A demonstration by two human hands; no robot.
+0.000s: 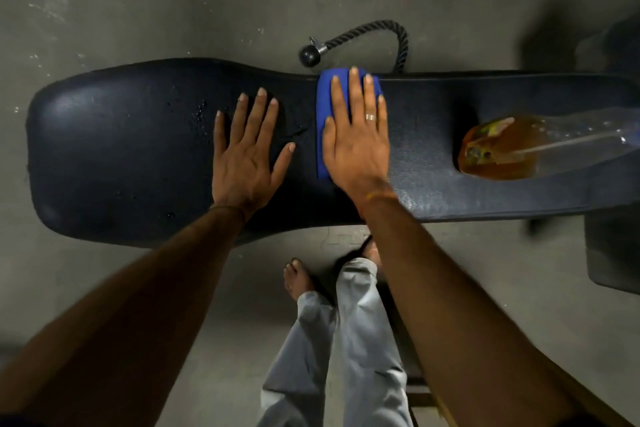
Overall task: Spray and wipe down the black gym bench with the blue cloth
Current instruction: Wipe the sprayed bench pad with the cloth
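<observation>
Wiping step in hand. Right hand (356, 146), fingers straight and spread, pressed blue cloth (325, 114) mid black gym bench (121, 149); left hand (246, 163) flat beside it, holding nothing. Next move likely: sweep cloth toward droplets (199, 114)

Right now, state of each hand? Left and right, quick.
Left hand: open, flat on the black padded gym bench, holding nothing.
Right hand: open, straight fingers pressing the folded blue cloth onto the bench.
</observation>
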